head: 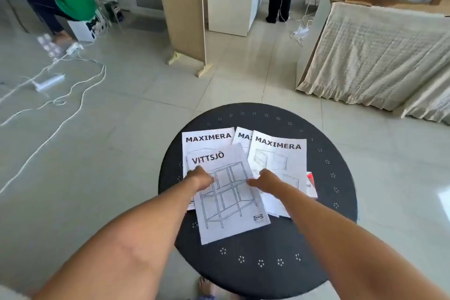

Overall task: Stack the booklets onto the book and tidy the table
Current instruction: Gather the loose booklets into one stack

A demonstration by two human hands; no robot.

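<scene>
Black round table (267,251) (floor cables nearby): hands pinning VITTSJÖ booklet (231,204).

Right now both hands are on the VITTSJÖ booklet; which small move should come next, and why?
Probably slide the VITTSJÖ booklet right, toward the red-edged item that peeks out under the right MAXIMERA booklet, perhaps the book. The left hand and right hand already press its two sides, and it lies crooked over the left MAXIMERA booklet, so the papers are still spread.
</scene>
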